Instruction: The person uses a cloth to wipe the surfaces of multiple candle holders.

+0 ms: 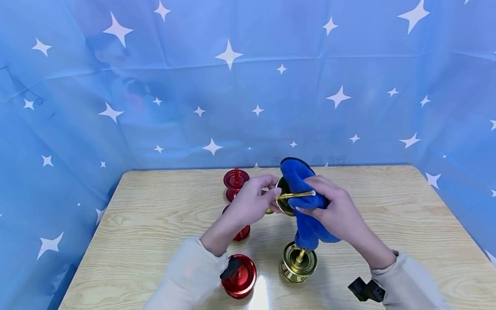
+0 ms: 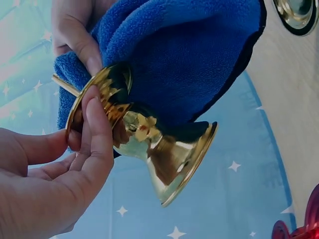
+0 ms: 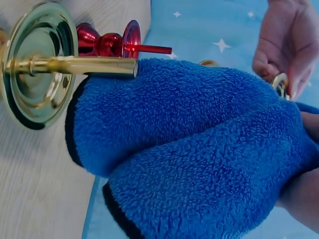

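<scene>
Above the table, my left hand (image 1: 256,198) pinches the dish rim of a shiny gold candle holder (image 2: 172,162) between thumb and fingers. The holder is tilted, its thin stem pointing right in the head view and its flared base slanting down in the left wrist view. In my right hand (image 1: 334,211) is a bunched blue plush cloth (image 1: 297,174) with black edging, gripped against the dish beside the stem. Loose folds of the cloth hang toward a second gold candle holder (image 1: 299,264), which stands upright on the table. Part of the held dish is hidden behind the cloth.
Three red candle holders stand in a column on the left: one at the back (image 1: 236,179), one in the middle (image 1: 242,233) half behind the left arm, and one in front (image 1: 241,284) beside the left sleeve. The wooden table (image 1: 146,208) meets a blue star-patterned curtain (image 1: 233,87).
</scene>
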`<state>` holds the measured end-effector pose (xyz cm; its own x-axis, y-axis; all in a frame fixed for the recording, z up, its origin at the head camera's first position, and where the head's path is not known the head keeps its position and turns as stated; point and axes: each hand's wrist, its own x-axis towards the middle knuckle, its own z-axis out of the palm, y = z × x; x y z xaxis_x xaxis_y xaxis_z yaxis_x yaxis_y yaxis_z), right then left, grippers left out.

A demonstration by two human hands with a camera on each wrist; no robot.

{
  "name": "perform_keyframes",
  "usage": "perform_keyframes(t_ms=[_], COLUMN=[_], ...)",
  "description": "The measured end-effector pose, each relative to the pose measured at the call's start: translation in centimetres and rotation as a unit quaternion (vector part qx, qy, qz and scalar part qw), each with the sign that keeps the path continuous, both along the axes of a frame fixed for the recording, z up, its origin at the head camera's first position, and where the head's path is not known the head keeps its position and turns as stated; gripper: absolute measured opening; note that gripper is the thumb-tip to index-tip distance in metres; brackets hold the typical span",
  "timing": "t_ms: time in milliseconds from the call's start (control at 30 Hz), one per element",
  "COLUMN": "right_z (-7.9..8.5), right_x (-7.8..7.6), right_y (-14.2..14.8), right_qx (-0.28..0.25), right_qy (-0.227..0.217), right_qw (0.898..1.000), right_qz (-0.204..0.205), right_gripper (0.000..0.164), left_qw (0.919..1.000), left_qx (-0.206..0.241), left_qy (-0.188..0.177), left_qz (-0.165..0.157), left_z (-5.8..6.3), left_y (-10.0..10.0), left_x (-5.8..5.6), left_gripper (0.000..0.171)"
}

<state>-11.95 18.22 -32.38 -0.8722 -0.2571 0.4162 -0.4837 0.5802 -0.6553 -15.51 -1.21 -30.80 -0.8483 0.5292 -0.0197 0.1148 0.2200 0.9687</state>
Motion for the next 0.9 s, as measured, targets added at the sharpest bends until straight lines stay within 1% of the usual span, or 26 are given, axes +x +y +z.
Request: perform_keyframes(t_ms=[100, 200, 400, 500, 600, 700, 833, 900], right_z=[-0.12, -0.14, -0.20, -0.27, -0.34, -0.42, -0.53, -0.53], right_x=[0.09, 0.23, 0.33, 0.30, 0.25, 0.18, 0.08, 0.04], right_y=[-0.25, -0.44, -0.43, -0.29, -0.15, 0.01, 0.30, 0.48], right_qx=[0.002, -0.005, -0.031, -0.038, -0.041, -0.042, -0.060, -0.076], right_qy=[0.002, 0.008, 0.004, -0.007, -0.017, -0.023, -0.026, -0.036], right_qw=[1.000, 1.000, 1.000, 0.999, 0.999, 0.999, 0.998, 0.996], right_qz=[0.002, 0.002, -0.003, -0.010, -0.016, -0.016, -0.009, -0.003], right_gripper=[0.036, 0.033, 0.031, 0.031, 0.031, 0.030, 0.027, 0.026], left_qw=[0.9999, 0.9999, 0.9999, 0.9995, 0.9985, 0.9974, 0.9969, 0.9968], left_qx=[0.004, 0.009, 0.001, 0.009, 0.026, 0.037, 0.040, 0.037], left_qy=[-0.004, -0.008, -0.005, -0.018, -0.040, -0.053, -0.057, -0.058], left_qz=[-0.008, -0.006, 0.015, 0.025, 0.029, 0.030, 0.036, 0.041], left_z=[-0.32, -0.57, -0.64, -0.62, -0.71, -0.90, -1.08, -1.11], left_y=[0.02, 0.11, 0.32, 0.39, 0.44, 0.45, 0.53, 0.61], left_x=[0.02, 0.01, 0.09, 0.09, 0.04, -0.04, -0.01, 0.07], left_gripper=[0.013, 0.014, 0.026, 0.031, 0.030, 0.029, 0.032, 0.034])
